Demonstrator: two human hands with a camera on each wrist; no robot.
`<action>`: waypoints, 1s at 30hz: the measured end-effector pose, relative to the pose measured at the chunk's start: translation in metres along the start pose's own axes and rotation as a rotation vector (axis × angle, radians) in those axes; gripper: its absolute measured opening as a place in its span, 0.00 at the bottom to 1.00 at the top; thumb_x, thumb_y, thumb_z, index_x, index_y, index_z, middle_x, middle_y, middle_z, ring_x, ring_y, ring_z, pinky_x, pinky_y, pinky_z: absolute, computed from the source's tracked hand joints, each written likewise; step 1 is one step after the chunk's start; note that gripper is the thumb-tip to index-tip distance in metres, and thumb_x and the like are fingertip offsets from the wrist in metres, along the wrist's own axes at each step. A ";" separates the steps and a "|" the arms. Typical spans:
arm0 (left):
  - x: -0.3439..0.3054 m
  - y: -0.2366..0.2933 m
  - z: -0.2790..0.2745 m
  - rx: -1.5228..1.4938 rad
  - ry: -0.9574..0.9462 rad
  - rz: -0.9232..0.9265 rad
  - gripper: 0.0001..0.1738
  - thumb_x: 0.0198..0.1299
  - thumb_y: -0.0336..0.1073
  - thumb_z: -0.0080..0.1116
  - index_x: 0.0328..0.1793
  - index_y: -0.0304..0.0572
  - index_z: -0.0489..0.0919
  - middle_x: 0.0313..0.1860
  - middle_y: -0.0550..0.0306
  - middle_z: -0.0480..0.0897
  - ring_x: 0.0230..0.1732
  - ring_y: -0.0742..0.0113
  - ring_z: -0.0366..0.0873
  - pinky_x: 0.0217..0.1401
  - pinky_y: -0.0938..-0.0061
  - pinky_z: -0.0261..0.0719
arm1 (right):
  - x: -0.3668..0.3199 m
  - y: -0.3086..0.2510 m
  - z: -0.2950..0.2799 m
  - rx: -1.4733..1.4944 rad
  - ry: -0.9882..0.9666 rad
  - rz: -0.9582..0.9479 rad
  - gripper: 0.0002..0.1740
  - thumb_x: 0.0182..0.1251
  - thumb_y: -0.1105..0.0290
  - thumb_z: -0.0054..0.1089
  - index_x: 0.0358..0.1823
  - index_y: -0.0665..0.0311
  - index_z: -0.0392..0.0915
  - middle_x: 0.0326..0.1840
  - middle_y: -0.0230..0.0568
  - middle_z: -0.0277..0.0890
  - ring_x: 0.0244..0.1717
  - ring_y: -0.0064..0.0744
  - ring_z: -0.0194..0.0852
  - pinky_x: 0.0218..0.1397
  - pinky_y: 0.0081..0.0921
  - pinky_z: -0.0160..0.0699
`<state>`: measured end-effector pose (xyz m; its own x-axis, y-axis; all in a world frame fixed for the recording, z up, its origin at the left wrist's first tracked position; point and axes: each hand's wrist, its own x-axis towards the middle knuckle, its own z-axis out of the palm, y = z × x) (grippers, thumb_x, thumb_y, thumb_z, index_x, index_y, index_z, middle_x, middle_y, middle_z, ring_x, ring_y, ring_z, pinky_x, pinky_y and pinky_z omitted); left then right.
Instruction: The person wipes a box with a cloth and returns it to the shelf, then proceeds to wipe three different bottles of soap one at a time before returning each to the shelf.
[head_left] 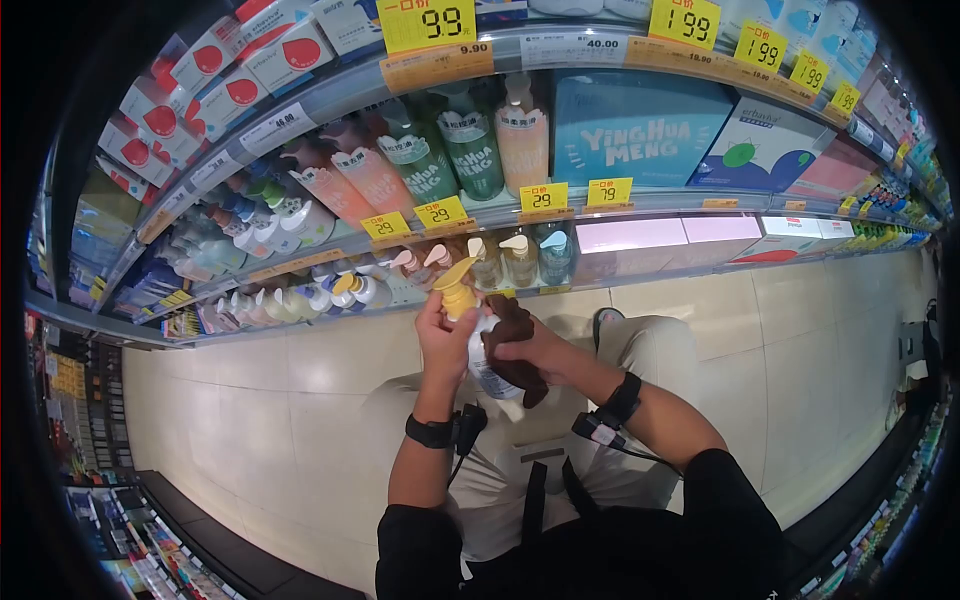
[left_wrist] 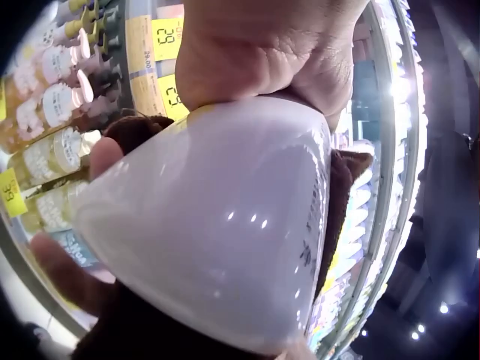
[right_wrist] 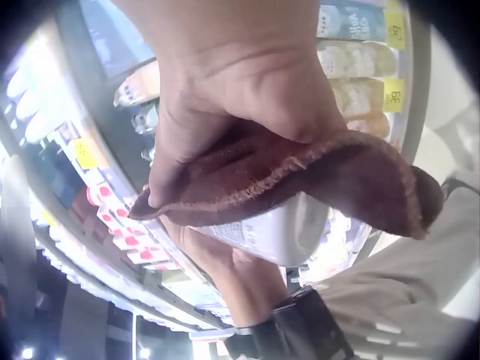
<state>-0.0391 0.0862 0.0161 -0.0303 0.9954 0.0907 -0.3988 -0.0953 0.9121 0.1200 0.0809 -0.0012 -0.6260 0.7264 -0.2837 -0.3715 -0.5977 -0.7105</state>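
Observation:
A white pump bottle (head_left: 484,366) with a yellow pump head (head_left: 456,290) is held tilted before the person's lap. The left hand (head_left: 446,338) grips it near the neck, just below the pump. In the left wrist view, the glossy white body of the bottle (left_wrist: 217,217) fills the middle. From the other side, the right hand (head_left: 538,352) pinches a brown fuzzy cloth piece (head_left: 512,340) that lies along the bottle. Seen from the right wrist, the cloth (right_wrist: 247,184) has a frayed edge and covers much of the bottle (right_wrist: 296,232).
Store shelves curve ahead, with green pump bottles (head_left: 470,150), a teal box (head_left: 635,130) and yellow price tags (head_left: 543,197). Small pump bottles (head_left: 517,260) line the lowest shelf, just beyond the hands. Pale floor tiles (head_left: 300,420) lie below, and another shelf runs behind.

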 end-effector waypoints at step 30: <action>-0.015 -0.069 0.019 0.260 -0.145 0.016 0.50 0.55 0.46 0.64 0.75 0.32 0.48 0.71 0.40 0.55 0.71 0.55 0.56 0.74 0.66 0.50 | 0.002 -0.008 -0.039 0.012 0.244 -0.198 0.29 0.60 0.69 0.64 0.61 0.64 0.62 0.51 0.37 0.72 0.52 0.26 0.72 0.55 0.26 0.73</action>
<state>0.0065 0.0778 -0.0403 0.1037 0.9840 0.1448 -0.1506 -0.1284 0.9802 0.1482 0.1002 -0.0214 -0.3583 0.8883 -0.2872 -0.4786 -0.4389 -0.7604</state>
